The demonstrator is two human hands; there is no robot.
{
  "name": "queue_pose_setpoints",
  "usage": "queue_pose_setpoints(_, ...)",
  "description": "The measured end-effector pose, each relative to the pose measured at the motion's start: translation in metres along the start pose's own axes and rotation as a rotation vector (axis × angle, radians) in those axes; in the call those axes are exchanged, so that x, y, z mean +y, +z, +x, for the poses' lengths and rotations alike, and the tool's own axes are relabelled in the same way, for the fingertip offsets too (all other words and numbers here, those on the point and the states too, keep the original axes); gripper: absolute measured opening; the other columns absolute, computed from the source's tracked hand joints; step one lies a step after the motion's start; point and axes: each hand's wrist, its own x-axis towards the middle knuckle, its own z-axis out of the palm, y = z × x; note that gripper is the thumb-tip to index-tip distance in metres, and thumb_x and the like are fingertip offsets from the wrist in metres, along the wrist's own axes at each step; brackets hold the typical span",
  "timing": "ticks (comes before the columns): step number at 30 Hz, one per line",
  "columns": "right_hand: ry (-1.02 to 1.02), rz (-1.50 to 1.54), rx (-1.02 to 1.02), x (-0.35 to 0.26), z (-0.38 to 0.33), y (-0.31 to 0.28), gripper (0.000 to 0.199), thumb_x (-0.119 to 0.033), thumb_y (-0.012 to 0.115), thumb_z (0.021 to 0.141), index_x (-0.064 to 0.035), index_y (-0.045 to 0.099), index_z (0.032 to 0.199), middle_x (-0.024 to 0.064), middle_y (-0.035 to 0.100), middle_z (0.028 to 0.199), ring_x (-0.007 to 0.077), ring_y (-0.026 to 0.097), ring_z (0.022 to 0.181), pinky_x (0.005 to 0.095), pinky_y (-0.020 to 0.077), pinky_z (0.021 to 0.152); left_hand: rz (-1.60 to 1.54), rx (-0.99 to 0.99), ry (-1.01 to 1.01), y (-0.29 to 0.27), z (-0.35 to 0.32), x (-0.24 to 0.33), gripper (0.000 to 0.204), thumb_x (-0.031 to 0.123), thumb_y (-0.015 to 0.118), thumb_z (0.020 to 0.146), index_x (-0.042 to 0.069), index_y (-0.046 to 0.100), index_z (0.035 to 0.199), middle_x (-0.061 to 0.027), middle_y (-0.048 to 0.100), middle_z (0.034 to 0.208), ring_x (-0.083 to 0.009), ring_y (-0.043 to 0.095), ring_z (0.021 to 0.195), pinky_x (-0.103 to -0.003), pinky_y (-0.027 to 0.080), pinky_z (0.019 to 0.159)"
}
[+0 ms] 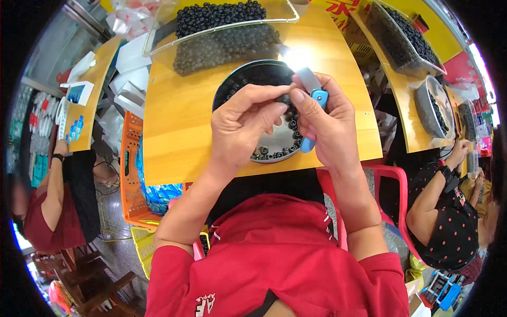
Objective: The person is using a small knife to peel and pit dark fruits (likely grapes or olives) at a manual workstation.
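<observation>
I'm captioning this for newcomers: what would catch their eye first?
Probably the blue-handled knife in the right hand, its blade beside a bright glare. Near the centre, a round bowl holds small dark pieces; beyond it stands a clear bin of black ones.

A wooden bench (177, 132) stands above a grey floor (112, 211), a left table (101, 79) and a right table (409, 121) flanking the bench. A red chair (403, 203) sits near the bench's right front corner.
</observation>
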Motion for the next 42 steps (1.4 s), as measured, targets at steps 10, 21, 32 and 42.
queue_pose_setpoints(10,-0.156,-0.238,-0.086,-0.004,-0.008,-0.004,0.027,-0.019,0.046,0.101,0.0,0.057,0.117,-0.0012,0.056,0.076,-0.0003,0.035,0.052,0.0155,0.0273,0.045,-0.371,0.013,-0.241,0.0,0.005,-0.003,0.023,0.008,0.063,0.09,0.001,0.061,0.112,-0.005,0.065,0.095,-0.0094,0.057,0.073,-0.022,0.046,0.064)
queue_pose_setpoints(21,-0.207,-0.39,-0.027,-0.006,-0.011,0.003,0.032,-0.022,0.048,0.101,-0.0011,0.055,0.123,-0.0042,0.047,0.065,0.0012,0.04,0.056,0.0173,0.0281,0.048,-0.375,0.032,-0.244,0.004,0.004,-0.003,0.019,0.01,0.061,0.092,0.004,0.059,0.109,-0.0012,0.06,0.089,-0.0077,0.05,0.071,-0.023,0.041,0.062)
queue_pose_setpoints(32,-0.038,-0.326,-0.135,-0.01,-0.009,-0.013,0.026,-0.021,0.048,0.1,-0.0003,0.059,0.112,-0.0031,0.049,0.065,0.0029,0.045,0.059,0.0188,0.0357,0.051,-0.44,-0.039,-0.2,0.001,0.004,-0.01,0.022,0.009,0.062,0.091,0.003,0.059,0.112,-0.0044,0.063,0.097,-0.0088,0.05,0.074,-0.023,0.042,0.067)
queue_pose_setpoints(42,-0.127,-0.303,-0.128,-0.006,-0.01,-0.011,0.028,-0.026,0.047,0.101,-0.0032,0.057,0.115,-0.0044,0.046,0.061,0.0009,0.037,0.051,0.0167,0.0269,0.045,-0.544,-0.036,-0.243,0.006,0.008,-0.01,0.022,0.009,0.062,0.091,0.002,0.06,0.112,-0.0062,0.064,0.098,-0.0108,0.052,0.075,-0.025,0.043,0.069)
